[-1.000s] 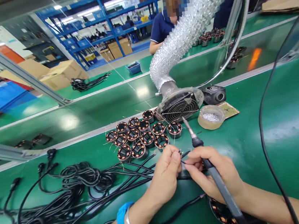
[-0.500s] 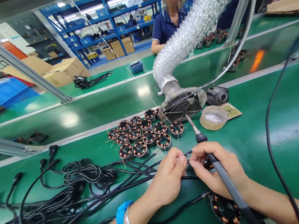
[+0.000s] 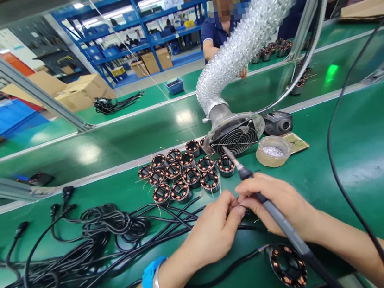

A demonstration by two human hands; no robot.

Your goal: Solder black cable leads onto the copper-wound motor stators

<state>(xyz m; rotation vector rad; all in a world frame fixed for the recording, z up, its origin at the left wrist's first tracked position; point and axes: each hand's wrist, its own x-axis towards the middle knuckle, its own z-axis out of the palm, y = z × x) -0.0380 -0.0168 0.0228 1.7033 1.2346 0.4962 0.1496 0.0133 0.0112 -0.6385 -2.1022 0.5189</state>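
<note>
My right hand [image 3: 283, 203] is wrapped around a soldering iron [image 3: 282, 221]. The iron's metal tip [image 3: 230, 154] points up and left, in front of the fan grille. Thumb and forefinger of my left hand [image 3: 219, 222] are pinched on a thin wire, mostly hidden, and touch the right fingertips. Several black cables [image 3: 174, 225] run up to and behind my left hand. Below my right hand lies a ring-shaped motor stator [image 3: 288, 266] with copper windings, and a cable end [image 3: 257, 252] with bared leads reaches its edge.
Several copper-wound stators [image 3: 181, 171] stand grouped ahead. Behind them is a round fume extractor [image 3: 236, 136] on a silver duct [image 3: 236, 49]. A tub of solder bits [image 3: 272, 151] sits to its right. Coiled cables [image 3: 86, 250] cover the left. A person [image 3: 216, 33] sits across the bench.
My hands have drawn together until the fingertips meet. The soldering iron's tip has swung left and slightly up. Across the bench, the person's arm has moved.
</note>
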